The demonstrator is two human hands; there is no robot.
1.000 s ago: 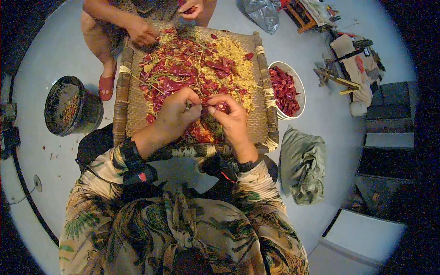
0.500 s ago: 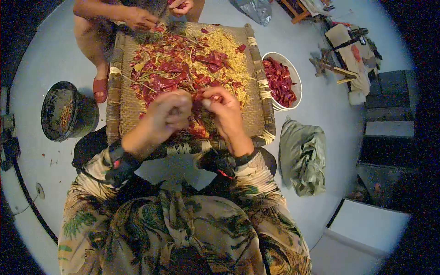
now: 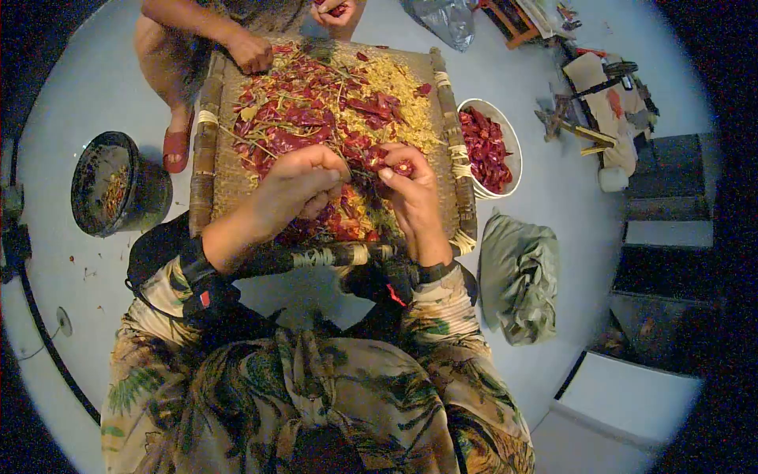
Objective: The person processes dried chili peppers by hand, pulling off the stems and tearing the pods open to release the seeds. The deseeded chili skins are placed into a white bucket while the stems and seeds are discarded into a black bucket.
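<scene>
A woven tray [image 3: 438,178] with a pole frame bears a heap of dried red chilies [image 3: 304,130], thin stems and yellow seeds [image 3: 395,75]. Over its near half, my right hand [image 3: 414,193] pinches a dried red chili [image 3: 377,158] between thumb and fingers, with its torn end showing. My left hand [image 3: 292,189] is closed just to the left, its fingertips pressed together beside that chili. Whatever it pinches is too small and too covered to make out. More chili pieces and seeds lie on the tray beneath both hands.
A white bucket [image 3: 513,170] of red chilies stands right of the tray, above a grey-green bag [image 3: 521,276]. On the left is a black bucket [image 3: 154,189] with small bits inside. Across the tray, another person's hand [image 3: 253,54] rests at the edge; their other hand [image 3: 335,12] holds something red.
My hands have drawn slightly apart, the right one moving rightward with more of the chili showing. The other person's near hand has gone from loose fingers to a closed shape. The view has shifted slightly.
</scene>
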